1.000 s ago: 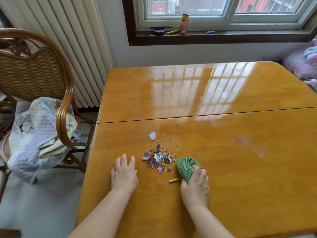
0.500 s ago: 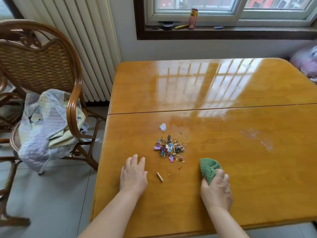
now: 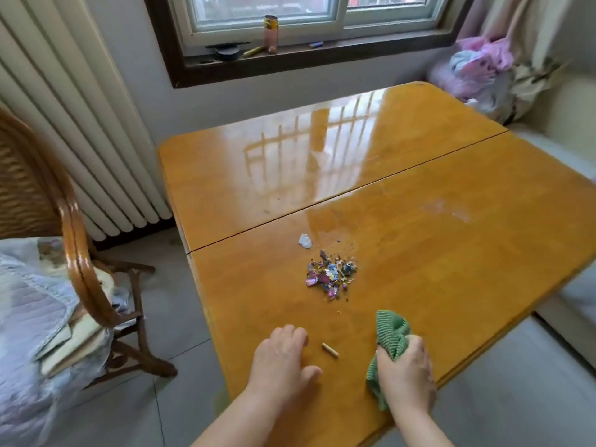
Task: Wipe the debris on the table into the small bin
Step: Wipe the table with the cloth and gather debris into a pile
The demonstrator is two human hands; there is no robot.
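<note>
While right hand [image 3: 407,372] grips cloth [image 3: 392,330] | left hand [image 3: 280,356] relaxed | stick [image 3: 329,350] between | chair [image 3: 77,253] beside table [image 3: 451,269]

No readable text anywhere. The coloured scraps [image 3: 332,276] on the bench [image 3: 451,253] carry print, too small to make out. The tube [image 3: 271,35] on the window sill [image 3: 322,56] has a label, blurred, nothing legible.

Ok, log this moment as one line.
right hand grips green ribbed cloth; left hand rests on glossy wooden table; colourful scrap pile unswept; bin unseen
</note>
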